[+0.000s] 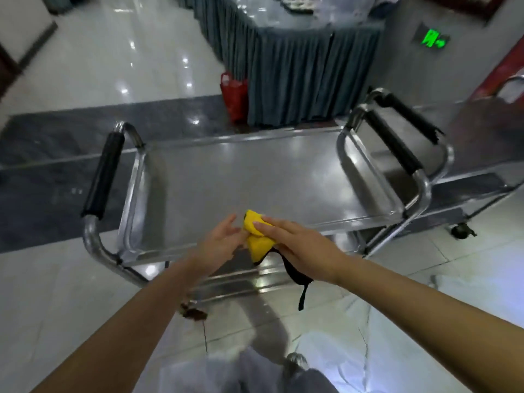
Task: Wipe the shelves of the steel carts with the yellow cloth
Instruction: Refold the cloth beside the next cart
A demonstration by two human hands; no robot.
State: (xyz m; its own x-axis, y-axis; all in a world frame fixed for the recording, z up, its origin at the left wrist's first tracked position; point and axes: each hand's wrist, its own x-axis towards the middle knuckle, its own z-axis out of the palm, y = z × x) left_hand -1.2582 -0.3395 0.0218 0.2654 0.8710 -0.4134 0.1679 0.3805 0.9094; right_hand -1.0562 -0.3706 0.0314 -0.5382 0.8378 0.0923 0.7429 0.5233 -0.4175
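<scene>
My right hand (295, 236) lies over the yellow cloth (258, 236), its fingers (265, 221) nearly straight and close together, pressing on the top of the bundle; whether the thumb curls under it I cannot tell. My left hand (219, 241) meets the cloth from the other side, fingers loosely spread and slightly bent, the tips touching the yellow fold. The cloth is bunched between both hands, just above the near edge of the top shelf (241, 177) of the steel cart (136, 199). A black strap (297, 275) hangs down from under my right hand. A lower shelf (249, 282) shows beneath. The cart's black-padded handle (103, 177) rises at its left end. A second cart (425, 165) stands just beside the first on the right, its handles crowding that end. Beyond are a red bag (234, 95) and a grey skirted table (297, 72).
</scene>
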